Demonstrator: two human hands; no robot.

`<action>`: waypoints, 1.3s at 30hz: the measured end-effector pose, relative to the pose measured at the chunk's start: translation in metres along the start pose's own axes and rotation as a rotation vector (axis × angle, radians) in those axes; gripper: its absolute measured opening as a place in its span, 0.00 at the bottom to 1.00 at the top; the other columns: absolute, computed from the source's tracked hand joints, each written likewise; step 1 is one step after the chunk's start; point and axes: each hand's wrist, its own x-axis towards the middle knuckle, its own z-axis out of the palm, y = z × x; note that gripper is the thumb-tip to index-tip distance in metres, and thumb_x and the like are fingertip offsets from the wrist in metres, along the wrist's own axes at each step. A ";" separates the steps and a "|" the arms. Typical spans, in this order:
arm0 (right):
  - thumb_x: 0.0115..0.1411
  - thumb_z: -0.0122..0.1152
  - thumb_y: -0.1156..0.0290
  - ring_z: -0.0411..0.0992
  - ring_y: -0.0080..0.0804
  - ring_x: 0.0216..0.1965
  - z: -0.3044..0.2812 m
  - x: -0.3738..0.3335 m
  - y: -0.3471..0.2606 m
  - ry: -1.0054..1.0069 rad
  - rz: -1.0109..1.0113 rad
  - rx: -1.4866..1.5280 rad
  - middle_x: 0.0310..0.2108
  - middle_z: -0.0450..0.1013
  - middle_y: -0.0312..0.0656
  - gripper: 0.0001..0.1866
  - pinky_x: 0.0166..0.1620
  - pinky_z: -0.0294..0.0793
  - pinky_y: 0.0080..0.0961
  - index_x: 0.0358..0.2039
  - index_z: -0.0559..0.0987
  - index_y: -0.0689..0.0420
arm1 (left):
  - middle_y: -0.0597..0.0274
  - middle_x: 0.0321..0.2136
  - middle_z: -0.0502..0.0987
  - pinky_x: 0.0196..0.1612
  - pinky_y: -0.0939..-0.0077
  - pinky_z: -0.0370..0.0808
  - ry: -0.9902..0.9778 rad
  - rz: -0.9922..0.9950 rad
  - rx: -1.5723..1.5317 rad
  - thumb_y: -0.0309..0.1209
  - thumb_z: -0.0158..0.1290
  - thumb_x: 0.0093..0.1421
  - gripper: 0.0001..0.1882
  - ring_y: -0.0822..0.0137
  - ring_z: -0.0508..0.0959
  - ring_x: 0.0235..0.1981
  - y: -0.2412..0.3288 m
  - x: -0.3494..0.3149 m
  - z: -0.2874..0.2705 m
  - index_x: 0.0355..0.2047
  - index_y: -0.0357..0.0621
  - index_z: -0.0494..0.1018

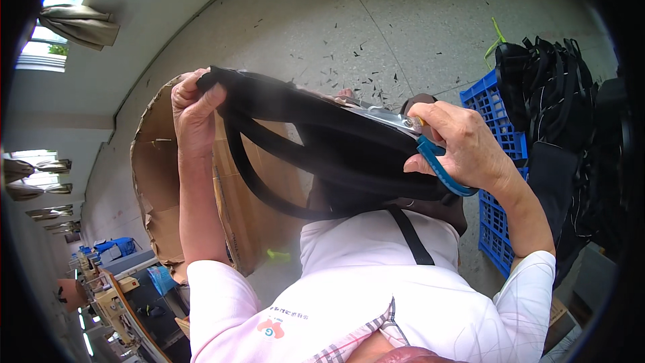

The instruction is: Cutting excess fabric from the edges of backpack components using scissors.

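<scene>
White fabric shirt (430,302) is lying nearest, left hand (196,104) beyond pinching a strapped black cloth piece (349,154) by its left end, right hand (465,141) gripping blue-handled metal scissors (428,153), apparently trimming, next needing taut cloth.

From far away, I see tiny, pointy black scraps (361,46) (so many!), an open brown cardboard box (153,175) and a holey blue plastic crate (492,228) on a flat grey speckled floor (437,20).

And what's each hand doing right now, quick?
Left hand: closed, pinching the end of the black fabric.
Right hand: holding the blue-handled scissors, blades along the fabric's edge.
</scene>
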 end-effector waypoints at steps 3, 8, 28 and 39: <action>0.42 0.64 0.46 0.71 0.38 0.23 0.004 0.008 -0.001 0.044 -0.063 -0.003 0.22 0.70 0.46 0.31 0.29 0.71 0.30 0.36 0.71 0.61 | 0.61 0.32 0.76 0.40 0.81 0.70 0.017 -0.013 -0.010 0.24 0.57 0.49 0.10 0.73 0.74 0.33 -0.003 0.001 0.005 0.35 0.39 0.74; 0.43 0.64 0.48 0.71 0.39 0.21 0.009 0.014 -0.002 0.040 -0.066 -0.049 0.19 0.69 0.45 0.28 0.27 0.71 0.29 0.32 0.71 0.60 | 0.67 0.27 0.77 0.37 0.83 0.69 0.023 -0.147 -0.050 0.21 0.57 0.46 0.09 0.76 0.74 0.29 0.004 0.006 0.009 0.31 0.40 0.76; 0.42 0.64 0.47 0.71 0.34 0.20 0.021 0.031 -0.008 0.154 -0.132 -0.148 0.17 0.68 0.42 0.28 0.25 0.71 0.25 0.30 0.71 0.60 | 0.68 0.23 0.76 0.30 0.87 0.69 0.063 -0.172 0.007 0.22 0.58 0.47 0.05 0.78 0.73 0.24 0.015 0.008 0.030 0.27 0.39 0.75; 0.43 0.64 0.48 0.71 0.35 0.21 0.011 0.043 -0.019 0.149 -0.131 -0.191 0.19 0.69 0.42 0.26 0.27 0.72 0.29 0.30 0.70 0.57 | 0.69 0.21 0.75 0.29 0.88 0.68 0.046 -0.163 0.025 0.23 0.57 0.47 0.04 0.79 0.72 0.23 0.020 0.010 0.035 0.25 0.38 0.74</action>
